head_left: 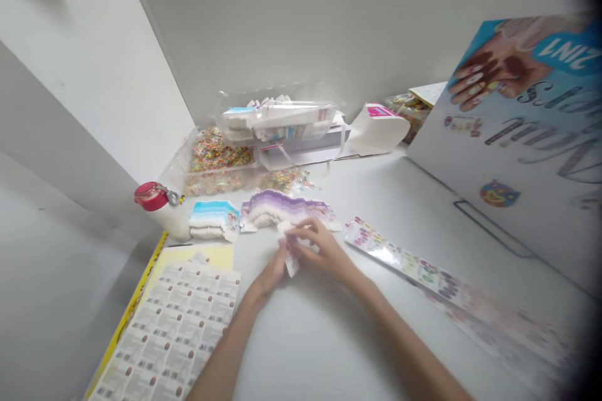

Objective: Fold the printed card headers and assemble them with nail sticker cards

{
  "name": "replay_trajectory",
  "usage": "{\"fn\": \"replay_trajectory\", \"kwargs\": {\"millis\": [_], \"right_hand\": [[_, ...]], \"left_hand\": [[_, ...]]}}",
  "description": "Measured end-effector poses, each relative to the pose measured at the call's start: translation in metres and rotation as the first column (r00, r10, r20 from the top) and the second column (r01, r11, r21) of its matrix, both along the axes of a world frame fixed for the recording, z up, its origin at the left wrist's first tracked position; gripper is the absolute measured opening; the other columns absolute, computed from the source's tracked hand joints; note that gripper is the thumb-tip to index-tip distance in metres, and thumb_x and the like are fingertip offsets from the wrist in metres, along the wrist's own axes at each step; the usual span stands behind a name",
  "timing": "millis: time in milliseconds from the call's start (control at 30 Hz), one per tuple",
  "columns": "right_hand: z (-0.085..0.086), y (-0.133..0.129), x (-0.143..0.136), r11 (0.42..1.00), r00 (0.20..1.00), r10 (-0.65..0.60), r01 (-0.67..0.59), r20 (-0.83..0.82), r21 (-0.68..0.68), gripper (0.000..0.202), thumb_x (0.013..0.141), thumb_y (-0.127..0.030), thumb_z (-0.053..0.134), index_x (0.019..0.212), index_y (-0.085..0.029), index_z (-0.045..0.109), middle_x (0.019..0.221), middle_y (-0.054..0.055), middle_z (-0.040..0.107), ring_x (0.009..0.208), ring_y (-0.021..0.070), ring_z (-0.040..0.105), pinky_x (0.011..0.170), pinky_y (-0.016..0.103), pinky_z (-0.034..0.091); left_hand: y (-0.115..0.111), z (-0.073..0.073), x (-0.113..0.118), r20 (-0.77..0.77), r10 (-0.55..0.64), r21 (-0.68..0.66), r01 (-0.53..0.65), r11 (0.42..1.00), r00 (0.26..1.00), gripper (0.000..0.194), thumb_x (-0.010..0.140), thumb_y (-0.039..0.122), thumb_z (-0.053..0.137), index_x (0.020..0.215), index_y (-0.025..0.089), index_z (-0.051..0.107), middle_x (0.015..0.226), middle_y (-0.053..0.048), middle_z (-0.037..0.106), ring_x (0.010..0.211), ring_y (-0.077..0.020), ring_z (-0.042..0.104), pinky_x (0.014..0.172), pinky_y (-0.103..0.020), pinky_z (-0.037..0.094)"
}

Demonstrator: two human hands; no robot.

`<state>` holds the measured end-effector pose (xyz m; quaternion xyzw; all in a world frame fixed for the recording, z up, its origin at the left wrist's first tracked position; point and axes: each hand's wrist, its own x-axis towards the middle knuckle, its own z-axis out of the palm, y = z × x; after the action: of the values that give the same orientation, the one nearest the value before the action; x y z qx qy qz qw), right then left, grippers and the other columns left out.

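Near the middle of the table, a small white and purple card packet [292, 265] is pinched between both hands. My left hand [276, 268] grips its left side, thumb and fingers closed on it. From the right, my right hand [320, 247] reaches over with its fingertips closed on the packet's upper part. Fingers cover much of the packet, so its printing cannot be read. Just beyond the hands stands a fanned row of purple and white packets [268, 208]. To its left is a similar row of blue and white packets [214, 219].
A red-lidded bottle [162, 210] stands at left, behind label sheets [188, 319]. Bags of colourful small pieces [221, 153] and a clear bag of packets [282, 119] lie at the back. Nail sticker strips [399, 257] and a large printed box [517, 138] are at right.
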<state>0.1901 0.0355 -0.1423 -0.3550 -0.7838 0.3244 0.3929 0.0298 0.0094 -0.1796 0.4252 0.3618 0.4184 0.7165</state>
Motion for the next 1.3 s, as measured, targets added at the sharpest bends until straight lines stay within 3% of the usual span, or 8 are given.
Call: {"fn": "replay_trajectory", "kwargs": {"millis": [100,200,300,467,700,967,1133,1300], "right_hand": [[0.011,-0.003,0.002,0.995,1.000,-0.027,0.028,0.010,-0.091,0.013,0.089,-0.031,0.052,0.089,-0.023,0.062,0.098,0.004,0.047,0.084,0.0158,0.053,0.074,0.029,0.047],[0.019,-0.005,0.005,0.986,0.998,-0.057,0.057,0.007,-0.159,0.024,0.092,-0.033,0.045,0.073,-0.020,0.053,0.088,0.002,0.045,0.077,0.0143,0.050,0.070,0.028,0.044],[0.023,-0.005,0.009,0.980,1.000,-0.008,0.013,0.027,-0.197,0.031,0.092,-0.034,0.045,0.065,-0.019,0.050,0.083,0.001,0.046,0.077,0.0145,0.050,0.074,0.029,0.042],[0.029,-0.006,0.013,0.964,0.997,0.079,-0.078,-0.005,-0.254,0.028,0.089,-0.036,0.050,0.067,-0.019,0.057,0.086,0.001,0.050,0.077,0.0146,0.052,0.070,0.028,0.043],[0.040,-0.008,0.021,0.957,0.990,0.137,-0.124,0.033,-0.261,0.032,0.090,-0.038,0.047,0.071,-0.021,0.065,0.093,0.002,0.052,0.081,0.0150,0.055,0.071,0.026,0.045],[0.034,-0.005,0.025,0.945,0.990,0.134,-0.115,0.042,-0.307,0.033,0.090,-0.036,0.046,0.073,-0.021,0.070,0.094,0.002,0.055,0.078,0.0147,0.057,0.072,0.028,0.045],[0.033,0.002,0.029,0.855,0.985,0.001,-0.091,-0.173,-0.510,0.023,0.083,-0.033,0.055,0.074,-0.020,0.073,0.081,0.002,0.061,0.073,0.0145,0.055,0.069,0.027,0.044],[0.021,0.007,0.032,0.731,0.953,-0.060,-0.161,-0.297,-0.663,0.020,0.075,-0.034,0.064,0.074,-0.016,0.072,0.069,0.001,0.061,0.060,0.0116,0.049,0.059,0.025,0.039]], "left_hand": [[0.000,0.005,-0.001,-0.101,-0.008,0.056,0.014,0.998,0.995,0.070,0.073,0.074,0.046,0.100,0.013,0.063,0.084,-0.009,0.069,0.074,-0.0205,0.064,0.072,-0.031,0.048],[-0.004,0.009,0.001,-0.186,-0.032,0.096,0.051,0.994,0.982,0.074,0.062,0.078,0.054,0.092,0.011,0.063,0.075,-0.009,0.068,0.061,-0.0183,0.061,0.060,-0.028,0.046],[-0.008,0.013,0.003,-0.262,-0.044,0.103,0.073,0.992,0.964,0.063,0.069,0.072,0.054,0.084,0.012,0.064,0.068,-0.007,0.065,0.056,-0.0162,0.058,0.054,-0.026,0.042],[-0.009,0.017,0.000,-0.326,-0.074,0.108,0.115,0.987,0.942,0.046,0.077,0.058,0.058,0.075,0.013,0.064,0.063,-0.003,0.059,0.053,-0.0126,0.050,0.051,-0.023,0.037],[-0.008,0.015,0.006,-0.335,0.004,0.194,0.064,0.979,0.942,0.035,0.067,0.044,0.072,0.080,0.013,0.063,0.072,-0.002,0.060,0.065,-0.0133,0.050,0.060,-0.023,0.039],[-0.006,0.005,0.011,-0.352,0.132,0.147,-0.085,0.986,0.927,0.044,0.078,0.053,0.060,0.073,0.009,0.062,0.063,-0.003,0.059,0.054,-0.0124,0.052,0.051,-0.023,0.039],[-0.004,0.011,0.013,-0.284,0.158,0.180,-0.109,0.978,0.946,0.044,0.073,0.050,0.067,0.094,0.012,0.062,0.073,-0.003,0.062,0.063,-0.0144,0.056,0.059,-0.024,0.044],[-0.002,0.014,0.013,-0.237,0.199,0.214,-0.149,0.966,0.951,0.037,0.068,0.043,0.074,0.087,0.013,0.063,0.071,-0.001,0.061,0.063,-0.0138,0.056,0.061,-0.024,0.044]]}}
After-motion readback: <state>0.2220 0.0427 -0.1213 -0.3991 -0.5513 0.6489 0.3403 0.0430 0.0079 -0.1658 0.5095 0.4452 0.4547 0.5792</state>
